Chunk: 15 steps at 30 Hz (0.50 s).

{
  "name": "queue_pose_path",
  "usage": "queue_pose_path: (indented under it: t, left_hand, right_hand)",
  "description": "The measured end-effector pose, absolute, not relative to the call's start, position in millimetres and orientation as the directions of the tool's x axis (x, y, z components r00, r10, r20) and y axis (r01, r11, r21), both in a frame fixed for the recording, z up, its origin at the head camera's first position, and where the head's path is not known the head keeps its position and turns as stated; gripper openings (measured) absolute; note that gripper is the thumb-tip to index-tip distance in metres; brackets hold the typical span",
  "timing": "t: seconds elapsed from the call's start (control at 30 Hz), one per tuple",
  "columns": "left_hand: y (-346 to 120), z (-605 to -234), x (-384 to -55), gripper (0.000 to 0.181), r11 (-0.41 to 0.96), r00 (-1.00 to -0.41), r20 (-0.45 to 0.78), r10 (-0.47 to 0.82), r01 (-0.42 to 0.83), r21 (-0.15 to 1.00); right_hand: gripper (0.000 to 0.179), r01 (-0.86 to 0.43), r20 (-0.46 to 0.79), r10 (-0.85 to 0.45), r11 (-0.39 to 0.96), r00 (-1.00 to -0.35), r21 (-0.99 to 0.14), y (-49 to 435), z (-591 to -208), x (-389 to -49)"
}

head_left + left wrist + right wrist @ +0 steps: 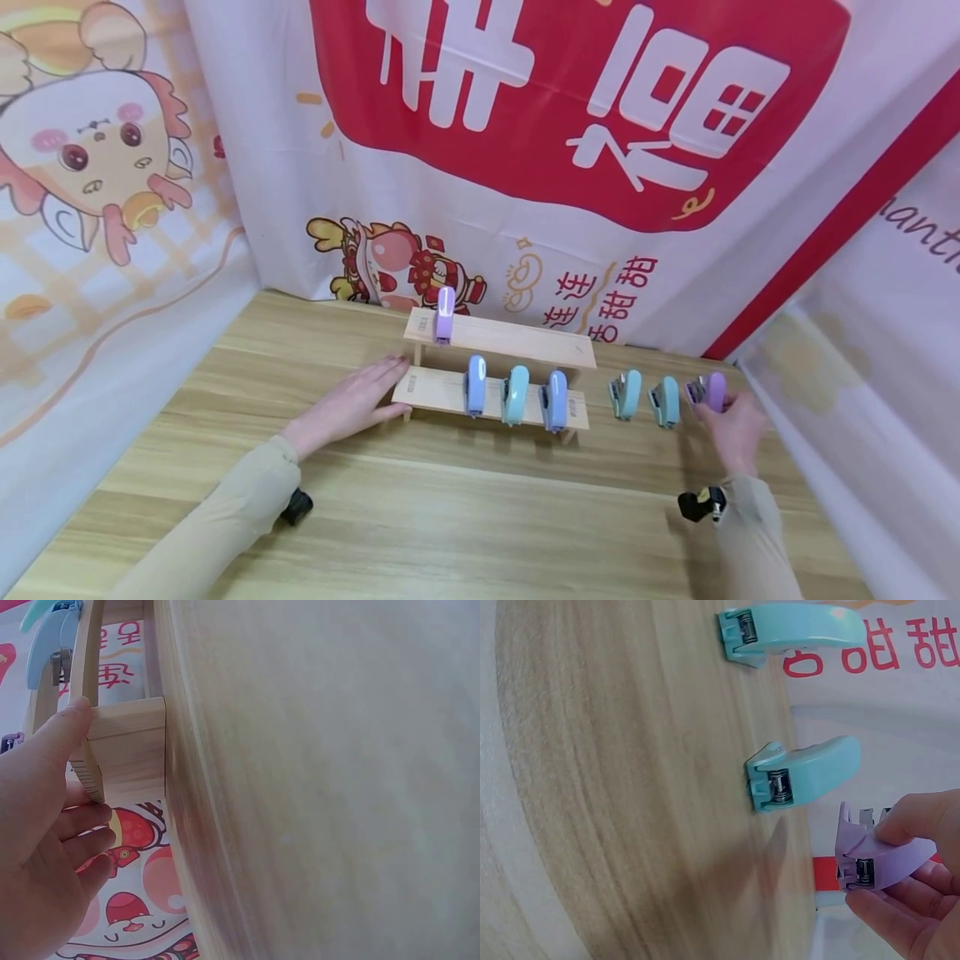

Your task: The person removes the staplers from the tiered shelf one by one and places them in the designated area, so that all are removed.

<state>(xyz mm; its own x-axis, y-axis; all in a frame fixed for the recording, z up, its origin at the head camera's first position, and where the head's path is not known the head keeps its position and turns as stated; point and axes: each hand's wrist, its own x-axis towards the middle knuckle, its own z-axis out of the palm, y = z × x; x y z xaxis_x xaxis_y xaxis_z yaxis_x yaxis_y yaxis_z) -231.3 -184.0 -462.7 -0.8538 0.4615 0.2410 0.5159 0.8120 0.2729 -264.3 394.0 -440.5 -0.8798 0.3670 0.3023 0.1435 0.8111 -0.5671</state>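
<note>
My right hand grips a purple stapler at the right end of the row, thumb on one side and fingers on the other. To its left, two teal staplers stand on the table. My left hand holds the left end of a two-step wooden shelf, thumb at the board's edge and fingers around its end. On the lower step stand a blue stapler, a teal stapler and another blue stapler. A light purple stapler stands on the upper step's left part.
The wood-grain table extends in front of the shelf. Printed cloth hangs behind it and along both sides, with the right cloth wall close to my right hand.
</note>
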Motion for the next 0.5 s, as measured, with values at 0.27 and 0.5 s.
queue_pose_path:
  t: [0.27, 0.5]
  left_hand:
    - [-183.6, -462.9, -231.0, 0.077, 0.812, -0.854, 0.24, 0.462, 0.516, 0.272]
    - [-184.2, -463.1, -231.4, 0.077, 0.815, -0.857, 0.236, 0.458, 0.51, 0.275]
  right_hand:
    - [0.038, 0.197, 0.203, 0.389, 0.772, -0.899, -0.604, 397.0, -445.6, -260.5]
    - [0.036, 0.224, 0.178, 0.398, 0.772, -0.9, -0.594, 402.9, -449.1, -264.1]
